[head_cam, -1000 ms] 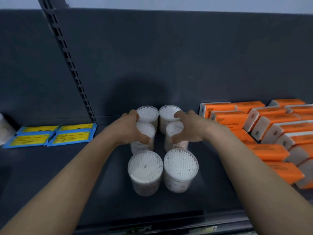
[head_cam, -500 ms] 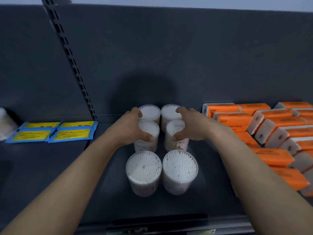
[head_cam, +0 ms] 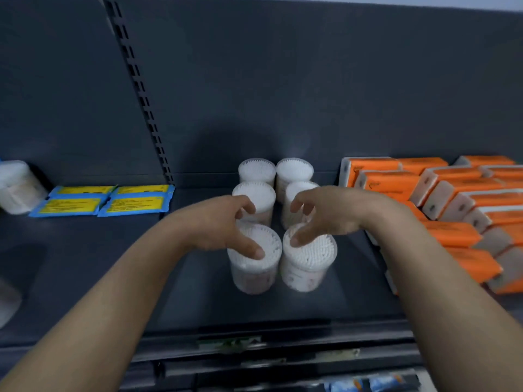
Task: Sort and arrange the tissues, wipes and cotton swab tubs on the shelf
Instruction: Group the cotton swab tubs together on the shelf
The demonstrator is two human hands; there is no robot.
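Note:
Several clear cotton swab tubs stand in two columns on the dark shelf [head_cam: 198, 295]. My left hand [head_cam: 218, 222] hovers over the front left tub [head_cam: 254, 275], thumb lying on its lid, fingers loosely bent above the gap to the middle left tub [head_cam: 254, 193]. My right hand [head_cam: 328, 213] mirrors it over the front right tub [head_cam: 311, 258], thumb tip on the lid, fingers in front of the middle right tub [head_cam: 300, 190]. Neither hand grips anything. The two back tubs [head_cam: 257, 169] stand against the rear panel.
Orange tissue packs [head_cam: 452, 210] lie in slanted rows at the right, close to my right forearm. Blue and yellow wipe packets [head_cam: 107, 199] lie flat at the left. A blurred white tub [head_cam: 17, 188] stands at the far left. A slotted upright [head_cam: 138, 89] divides the back panel.
Both hands have let go of the middle tubs and drawn back toward me over the front pair. The view has shifted left.

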